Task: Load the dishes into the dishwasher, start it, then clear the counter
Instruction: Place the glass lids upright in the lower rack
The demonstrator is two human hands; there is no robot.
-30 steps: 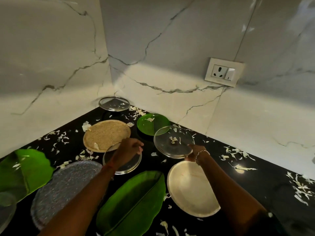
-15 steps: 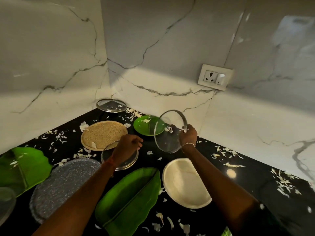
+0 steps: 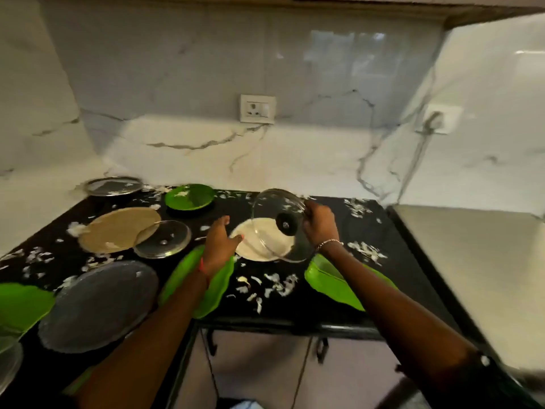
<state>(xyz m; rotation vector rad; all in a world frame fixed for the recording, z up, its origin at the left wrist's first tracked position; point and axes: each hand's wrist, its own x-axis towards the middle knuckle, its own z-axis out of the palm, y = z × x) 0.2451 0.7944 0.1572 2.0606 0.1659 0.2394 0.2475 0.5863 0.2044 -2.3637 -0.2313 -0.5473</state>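
Observation:
My right hand (image 3: 320,224) grips the rim of a clear glass lid (image 3: 274,208) with a black knob and holds it tilted up over a cream plate (image 3: 259,246). The straight fingers of my left hand (image 3: 219,240) touch the left edge of that plate and hold nothing. A second glass lid (image 3: 163,239) lies flat to the left, partly over a tan round plate (image 3: 115,228). Also on the black counter (image 3: 295,308) are a small green plate (image 3: 188,196), a grey speckled plate (image 3: 100,302) and green leaf-shaped plates (image 3: 333,281) under my arms.
White food scraps (image 3: 274,284) are strewn over the counter. A steel-rimmed lid (image 3: 113,185) sits at the back left corner. Another leaf plate (image 3: 20,305) and a glass lid (image 3: 8,361) lie at the far left. A pale surface (image 3: 472,276) adjoins the counter on the right.
My right hand lifted the glass lid off the counter, tipped it up and carried it over the cream plate. My left hand left the second lid and moved right to the plate's edge.

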